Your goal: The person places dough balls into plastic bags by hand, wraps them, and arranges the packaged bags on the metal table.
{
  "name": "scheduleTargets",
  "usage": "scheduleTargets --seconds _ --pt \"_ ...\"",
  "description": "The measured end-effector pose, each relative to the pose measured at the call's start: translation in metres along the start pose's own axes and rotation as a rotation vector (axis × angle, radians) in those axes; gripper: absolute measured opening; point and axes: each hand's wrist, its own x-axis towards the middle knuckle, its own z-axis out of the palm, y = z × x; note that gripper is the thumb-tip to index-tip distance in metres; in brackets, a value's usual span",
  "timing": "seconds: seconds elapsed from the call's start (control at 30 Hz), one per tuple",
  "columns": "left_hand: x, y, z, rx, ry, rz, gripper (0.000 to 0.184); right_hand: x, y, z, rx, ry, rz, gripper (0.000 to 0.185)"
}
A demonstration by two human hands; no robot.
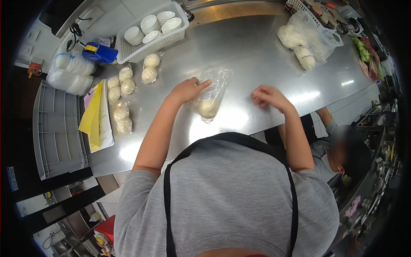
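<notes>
A clear plastic bag [216, 88] with a pale dough ball [207, 108] at its near end lies on the steel table [239, 51]. My left hand [188, 91] is at the bag's left edge, thumb stretched over the plastic and the other fingers curled beneath and partly hidden. To the right, my right hand [267, 97] hovers over the table, apart from the bag, its fingers curled and slightly blurred. Bagged dough balls [150, 68] sit left of my left hand, with more bagged balls [121, 85] and another pair [123, 119] farther left.
A white basket [152, 52] holds stacked dishes. Papers [99, 115] and a blue tape dispenser [100, 53] lie left. At the far right are a large plastic bag [314, 36] and greens [363, 50]. Another person [327, 150] is low on the right, beyond the table edge.
</notes>
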Motion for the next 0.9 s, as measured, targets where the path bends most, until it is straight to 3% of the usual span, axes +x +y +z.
scheduleTargets --seconds 0.03,0.1,0.13,0.23,0.3,0.37,0.43,0.53,0.6,0.67,0.7,0.73,0.77,0.8,0.87,0.9 --pt "-0.005 -0.005 -0.004 -0.184 -0.161 -0.123 0.083 -0.005 -0.006 0.014 0.115 -0.235 0.034 0.040" --pt "-0.005 -0.027 0.009 -0.266 -0.073 -0.072 0.079 0.002 -0.010 0.045 0.163 -0.359 0.004 0.052" --pt "-0.006 -0.036 0.017 -0.346 0.012 -0.021 0.077 0.009 -0.013 0.062 0.237 -0.309 0.001 0.053" --pt "-0.010 -0.053 0.033 -0.448 -0.056 0.089 0.074 0.031 -0.025 0.103 0.331 -0.183 -0.021 0.055" --pt "-0.015 -0.058 0.048 -0.560 0.023 0.154 0.067 0.040 -0.033 0.109 0.346 -0.101 -0.043 0.057" --pt "-0.022 -0.057 0.058 -0.675 0.105 0.221 0.060 0.044 -0.040 0.109 0.230 -0.192 -0.039 0.045" --pt "-0.037 -0.045 0.053 -1.244 0.040 0.277 0.039 0.050 -0.030 0.109 0.297 -0.241 -0.101 0.037" --pt "-0.037 -0.048 0.051 -1.330 0.009 0.160 0.029 0.046 -0.036 0.101 0.385 -0.263 -0.156 0.022" --pt "-0.032 -0.046 0.049 -1.324 -0.041 0.155 0.027 0.045 -0.040 0.096 0.399 -0.230 -0.153 0.016" --pt "-0.021 -0.041 0.043 -1.314 -0.096 0.152 0.025 0.055 -0.042 0.089 0.331 -0.140 -0.399 0.015" --pt "-0.013 -0.037 0.038 -1.223 0.024 0.277 0.020 0.056 -0.052 0.082 0.329 -0.139 -0.398 0.015" --pt "-0.008 -0.031 0.033 -1.127 0.143 0.397 0.016 0.053 -0.068 0.072 0.078 0.031 -0.553 0.015" --pt "-0.004 -0.024 0.026 -0.967 0.260 0.449 0.013 0.052 -0.079 0.065 -0.176 0.202 -0.700 0.016" --pt "-0.001 -0.018 0.022 -0.967 0.261 0.449 0.013 0.055 -0.082 0.061 -0.176 0.201 -0.700 0.016" --pt "0.002 -0.012 0.018 -0.337 0.674 0.717 0.013 0.057 -0.083 0.053 -0.523 0.329 -0.915 0.018" --pt "0.005 -0.017 0.021 -0.335 0.676 0.718 0.013 0.061 -0.070 0.055 -0.523 0.330 -0.917 0.018"
